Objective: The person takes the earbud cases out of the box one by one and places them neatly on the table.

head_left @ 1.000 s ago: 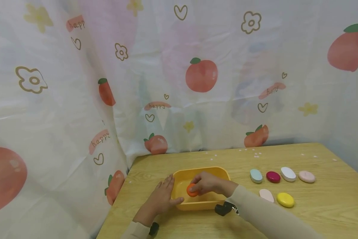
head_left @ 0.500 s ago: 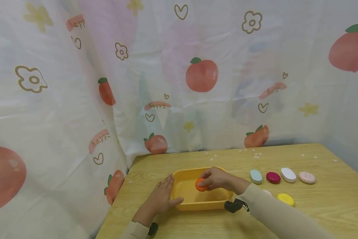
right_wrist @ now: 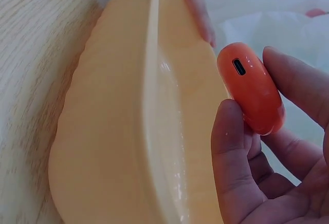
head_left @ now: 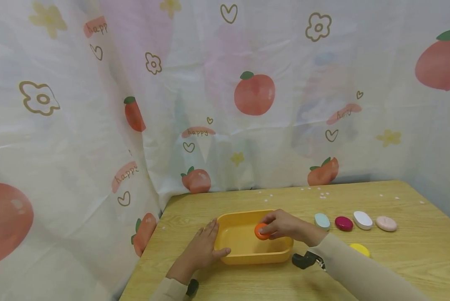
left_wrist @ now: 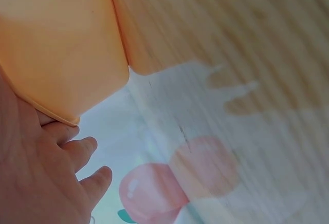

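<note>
My right hand [head_left: 283, 225] pinches an orange earbud case [head_left: 261, 232] between thumb and fingers above the inside of a yellow plastic tub [head_left: 256, 258]. In the right wrist view the rounded, glossy orange case shows a small charging port and stands tilted between the fingertips. My left hand [head_left: 200, 253] rests against the tub's left end, fingers stretched along its rim and thumb over the front left corner. The left wrist view shows the hand [left_wrist: 46, 167] with spread fingers at the tub's edge [left_wrist: 67, 44]. The tub stands on the wooden table.
Right of the tub lie a mint oval case [head_left: 322, 221], a dark red one [head_left: 344, 223], a white one [head_left: 362, 220], a pink one [head_left: 386, 223] and a yellow one [head_left: 360, 249], partly behind the right sleeve [head_left: 354, 261]. A fruit-patterned curtain [head_left: 270, 150] hangs behind the table.
My right hand has moved right and slightly back with the orange earbud case, staying over the tub. The sleeve now covers the lower pale pink case. My left hand has stayed in place.
</note>
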The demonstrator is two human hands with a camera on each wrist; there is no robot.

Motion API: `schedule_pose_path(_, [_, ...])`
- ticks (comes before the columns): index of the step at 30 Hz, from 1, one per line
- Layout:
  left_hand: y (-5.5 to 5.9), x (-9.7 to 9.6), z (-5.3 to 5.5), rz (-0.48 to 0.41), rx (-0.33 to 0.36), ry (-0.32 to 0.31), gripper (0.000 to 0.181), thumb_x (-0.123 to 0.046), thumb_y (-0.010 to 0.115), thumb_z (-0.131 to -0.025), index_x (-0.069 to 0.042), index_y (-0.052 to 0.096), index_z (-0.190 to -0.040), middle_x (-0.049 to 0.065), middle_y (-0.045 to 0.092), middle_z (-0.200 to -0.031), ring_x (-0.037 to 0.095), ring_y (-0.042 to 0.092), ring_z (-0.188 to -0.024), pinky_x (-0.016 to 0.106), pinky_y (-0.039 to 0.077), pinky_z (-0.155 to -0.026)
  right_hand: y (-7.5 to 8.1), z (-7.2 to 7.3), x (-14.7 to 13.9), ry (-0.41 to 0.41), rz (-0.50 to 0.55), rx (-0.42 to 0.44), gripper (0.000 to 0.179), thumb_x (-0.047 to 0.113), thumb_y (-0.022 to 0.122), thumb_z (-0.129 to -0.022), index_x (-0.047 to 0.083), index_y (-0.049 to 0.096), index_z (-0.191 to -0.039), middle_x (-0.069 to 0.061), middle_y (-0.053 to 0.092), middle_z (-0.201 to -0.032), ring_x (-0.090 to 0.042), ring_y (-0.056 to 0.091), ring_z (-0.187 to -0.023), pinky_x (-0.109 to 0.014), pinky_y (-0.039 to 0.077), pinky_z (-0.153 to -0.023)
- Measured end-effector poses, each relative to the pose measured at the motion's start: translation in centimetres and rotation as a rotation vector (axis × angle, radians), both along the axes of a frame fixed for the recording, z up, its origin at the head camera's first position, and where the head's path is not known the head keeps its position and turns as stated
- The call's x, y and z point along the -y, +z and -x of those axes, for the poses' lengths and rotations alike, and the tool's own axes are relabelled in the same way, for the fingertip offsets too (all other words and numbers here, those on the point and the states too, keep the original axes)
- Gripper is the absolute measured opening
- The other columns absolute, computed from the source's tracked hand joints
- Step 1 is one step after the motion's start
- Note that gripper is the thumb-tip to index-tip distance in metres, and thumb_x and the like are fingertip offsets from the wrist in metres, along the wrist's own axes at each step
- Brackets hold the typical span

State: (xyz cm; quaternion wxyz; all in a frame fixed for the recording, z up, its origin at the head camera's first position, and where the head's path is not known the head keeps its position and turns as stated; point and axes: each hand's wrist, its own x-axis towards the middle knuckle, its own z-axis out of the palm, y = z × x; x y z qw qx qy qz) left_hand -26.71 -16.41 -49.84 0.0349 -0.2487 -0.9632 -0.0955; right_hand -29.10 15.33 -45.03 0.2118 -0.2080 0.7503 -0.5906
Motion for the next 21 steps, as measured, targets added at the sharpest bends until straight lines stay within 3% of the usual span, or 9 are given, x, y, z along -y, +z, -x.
schedule_pose_path(21, [0.6,-0.3,-0.3,0.039,0.0,0.012,0.096,-0.069,0.042,-0.092,0.001,0.02,-0.154,0.013,0.015,-0.16,0.026,0.017,-0.146,0.053,0.017,-0.114,-0.3,0.1,-4.1,-0.047,0.023,0.007,0.036,0.013,0.072,-0.089,-0.009,0.062,-0.115,-0.009,0.066,-0.097,-0.021,0.063,-0.088,-0.037,0.054,-0.078])
